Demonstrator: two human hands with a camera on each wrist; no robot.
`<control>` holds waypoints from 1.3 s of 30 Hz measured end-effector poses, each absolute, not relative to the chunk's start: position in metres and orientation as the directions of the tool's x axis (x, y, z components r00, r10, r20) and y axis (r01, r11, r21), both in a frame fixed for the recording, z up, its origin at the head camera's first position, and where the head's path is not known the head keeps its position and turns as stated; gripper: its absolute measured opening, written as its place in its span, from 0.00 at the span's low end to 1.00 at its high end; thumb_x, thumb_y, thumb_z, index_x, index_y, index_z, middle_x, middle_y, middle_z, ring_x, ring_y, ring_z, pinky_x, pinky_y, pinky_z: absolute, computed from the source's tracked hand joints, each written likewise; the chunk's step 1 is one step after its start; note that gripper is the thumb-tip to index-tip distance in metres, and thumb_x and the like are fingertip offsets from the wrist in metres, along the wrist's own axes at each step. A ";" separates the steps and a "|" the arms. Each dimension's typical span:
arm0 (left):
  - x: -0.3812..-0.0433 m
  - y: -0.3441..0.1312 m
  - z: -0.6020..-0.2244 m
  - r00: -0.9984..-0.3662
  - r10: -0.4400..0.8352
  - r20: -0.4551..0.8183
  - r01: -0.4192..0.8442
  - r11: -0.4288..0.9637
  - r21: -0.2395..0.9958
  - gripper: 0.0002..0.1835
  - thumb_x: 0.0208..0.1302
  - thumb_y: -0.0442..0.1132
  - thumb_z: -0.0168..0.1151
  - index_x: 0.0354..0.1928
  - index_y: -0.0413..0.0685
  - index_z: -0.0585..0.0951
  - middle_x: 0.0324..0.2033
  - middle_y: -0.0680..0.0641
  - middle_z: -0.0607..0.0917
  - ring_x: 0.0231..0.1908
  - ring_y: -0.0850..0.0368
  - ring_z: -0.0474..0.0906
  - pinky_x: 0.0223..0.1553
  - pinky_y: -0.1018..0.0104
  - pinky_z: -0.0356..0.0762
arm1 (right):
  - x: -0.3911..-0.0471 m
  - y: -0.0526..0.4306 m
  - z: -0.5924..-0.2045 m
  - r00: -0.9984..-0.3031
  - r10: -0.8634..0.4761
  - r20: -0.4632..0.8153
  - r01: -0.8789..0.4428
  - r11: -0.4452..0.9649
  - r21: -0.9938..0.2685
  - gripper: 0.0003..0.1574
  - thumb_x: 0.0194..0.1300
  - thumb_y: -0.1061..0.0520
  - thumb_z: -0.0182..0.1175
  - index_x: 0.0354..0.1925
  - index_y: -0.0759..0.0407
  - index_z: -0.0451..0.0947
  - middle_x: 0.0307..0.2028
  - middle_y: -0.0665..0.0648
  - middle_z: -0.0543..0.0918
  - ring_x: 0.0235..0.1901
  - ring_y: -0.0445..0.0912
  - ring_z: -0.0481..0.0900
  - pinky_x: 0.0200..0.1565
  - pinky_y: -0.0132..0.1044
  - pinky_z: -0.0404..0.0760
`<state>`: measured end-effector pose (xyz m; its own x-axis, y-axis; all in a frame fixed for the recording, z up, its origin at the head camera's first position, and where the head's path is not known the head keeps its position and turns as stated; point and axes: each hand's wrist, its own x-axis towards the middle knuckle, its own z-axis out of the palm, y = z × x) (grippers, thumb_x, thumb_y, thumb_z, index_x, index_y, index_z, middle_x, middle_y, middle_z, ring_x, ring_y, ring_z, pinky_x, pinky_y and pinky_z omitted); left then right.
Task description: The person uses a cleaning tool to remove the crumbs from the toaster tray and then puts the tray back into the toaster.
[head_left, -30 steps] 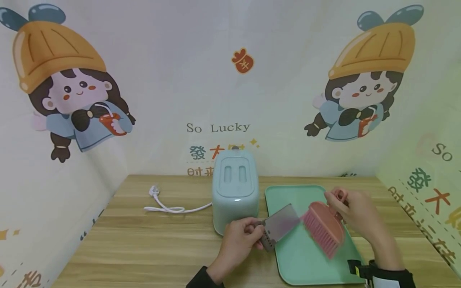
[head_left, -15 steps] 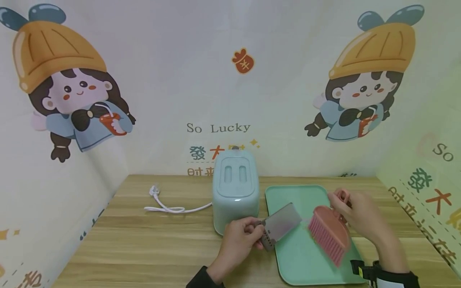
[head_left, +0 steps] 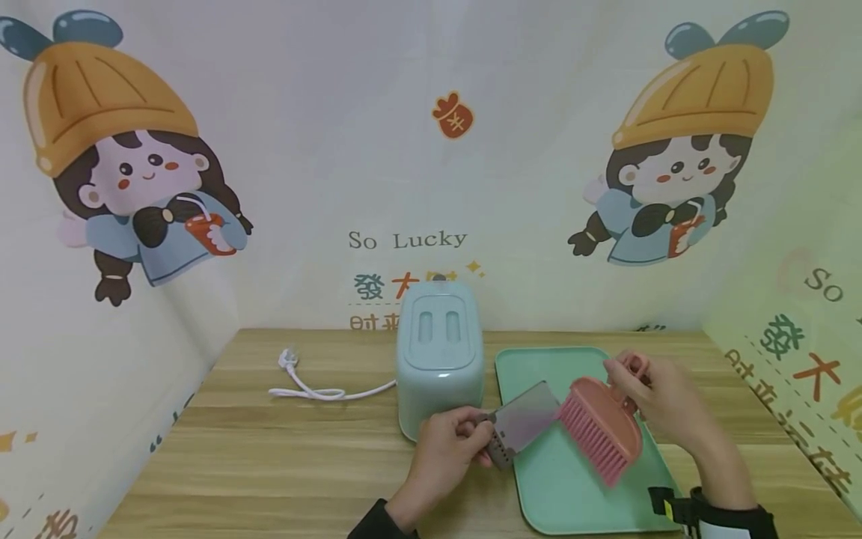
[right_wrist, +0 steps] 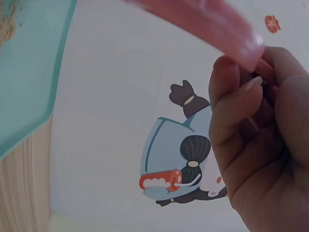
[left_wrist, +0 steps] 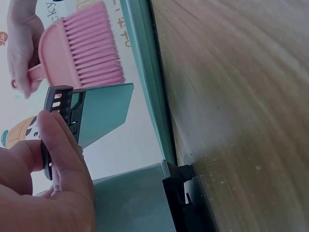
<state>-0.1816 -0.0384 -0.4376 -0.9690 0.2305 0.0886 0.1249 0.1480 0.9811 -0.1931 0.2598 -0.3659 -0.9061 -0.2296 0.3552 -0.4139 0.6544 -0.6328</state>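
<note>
My left hand [head_left: 446,453] pinches the slotted dark end of a toaster's crumb tray [head_left: 525,419], a thin metal sheet tilted over the near left part of a green tray [head_left: 548,498]. In the left wrist view, thumb and fingers close on that dark end [left_wrist: 59,104]. My right hand [head_left: 673,408] grips the handle of a pink hand brush [head_left: 616,408], which slants down over the green tray. Its bristles [head_left: 592,442] overlap the crumb tray's far end in the head view. Pale brown crumbs [right_wrist: 7,26] lie on the green tray.
A pale blue-green toaster [head_left: 441,329] stands left of the green tray, close behind my left hand. Its white cord and plug [head_left: 288,359] lie on the wooden table [head_left: 269,464] to the left. A printed curtain [head_left: 323,150] hangs behind.
The brush in my right hand has swung right and a little nearer, then back left to the crumb tray's end. My left hand and the crumb tray have stayed in place.
</note>
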 end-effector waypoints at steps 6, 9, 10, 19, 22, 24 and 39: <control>-0.184 -0.039 -0.439 -0.971 0.229 0.069 0.110 0.169 0.979 0.09 0.64 0.36 0.61 0.44 0.42 0.82 0.23 0.52 0.84 0.20 0.56 0.80 0.28 0.55 0.83 | -0.190 0.264 -0.361 -0.864 -0.153 0.480 -0.433 0.712 -0.553 0.14 0.73 0.53 0.53 0.30 0.55 0.76 0.16 0.46 0.76 0.14 0.40 0.73 0.14 0.33 0.73; -0.184 -0.039 -0.439 -0.972 0.223 0.071 0.111 0.171 0.979 0.08 0.64 0.36 0.62 0.44 0.42 0.82 0.23 0.52 0.84 0.20 0.56 0.80 0.28 0.55 0.83 | -0.191 0.258 -0.359 -0.859 -0.241 0.451 -0.496 0.608 -0.619 0.14 0.73 0.54 0.52 0.29 0.53 0.75 0.18 0.47 0.77 0.14 0.42 0.73 0.13 0.34 0.74; -0.184 -0.039 -0.439 -0.972 0.222 0.075 0.115 0.170 0.979 0.09 0.64 0.36 0.62 0.43 0.42 0.82 0.22 0.51 0.84 0.20 0.56 0.80 0.28 0.55 0.83 | -0.192 0.256 -0.360 -0.861 -0.269 0.432 -0.503 0.584 -0.638 0.14 0.73 0.54 0.52 0.28 0.52 0.75 0.18 0.47 0.77 0.14 0.43 0.73 0.14 0.34 0.75; -0.182 -0.039 -0.438 -0.972 0.226 0.058 0.096 0.157 0.983 0.09 0.63 0.36 0.62 0.44 0.41 0.82 0.23 0.51 0.84 0.21 0.55 0.81 0.29 0.56 0.84 | -0.192 0.266 -0.364 -0.888 -0.106 0.448 -0.366 0.753 -0.547 0.18 0.74 0.50 0.51 0.29 0.58 0.76 0.18 0.48 0.77 0.17 0.39 0.75 0.16 0.33 0.76; -0.183 -0.039 -0.439 -0.973 0.225 0.055 0.094 0.166 0.982 0.09 0.63 0.36 0.62 0.44 0.42 0.82 0.23 0.51 0.84 0.21 0.55 0.81 0.29 0.55 0.83 | -0.192 0.267 -0.362 -0.851 -0.084 0.519 -0.400 0.744 -0.535 0.16 0.72 0.52 0.53 0.28 0.56 0.77 0.17 0.47 0.77 0.15 0.40 0.74 0.15 0.32 0.75; -0.184 -0.039 -0.440 -0.973 0.222 0.056 0.095 0.170 0.981 0.09 0.63 0.36 0.61 0.44 0.43 0.82 0.23 0.51 0.84 0.20 0.55 0.81 0.29 0.54 0.83 | -0.194 0.263 -0.361 -0.834 -0.110 0.540 -0.440 0.723 -0.532 0.14 0.72 0.53 0.54 0.29 0.56 0.77 0.17 0.47 0.78 0.14 0.40 0.74 0.15 0.32 0.75; -0.183 -0.038 -0.442 -0.970 0.221 0.098 0.137 0.167 0.976 0.08 0.63 0.36 0.62 0.43 0.44 0.83 0.22 0.52 0.84 0.19 0.56 0.80 0.27 0.53 0.83 | -0.193 0.266 -0.363 -0.851 -0.055 0.522 -0.382 0.747 -0.544 0.17 0.73 0.51 0.52 0.30 0.59 0.77 0.19 0.50 0.79 0.16 0.41 0.75 0.16 0.32 0.76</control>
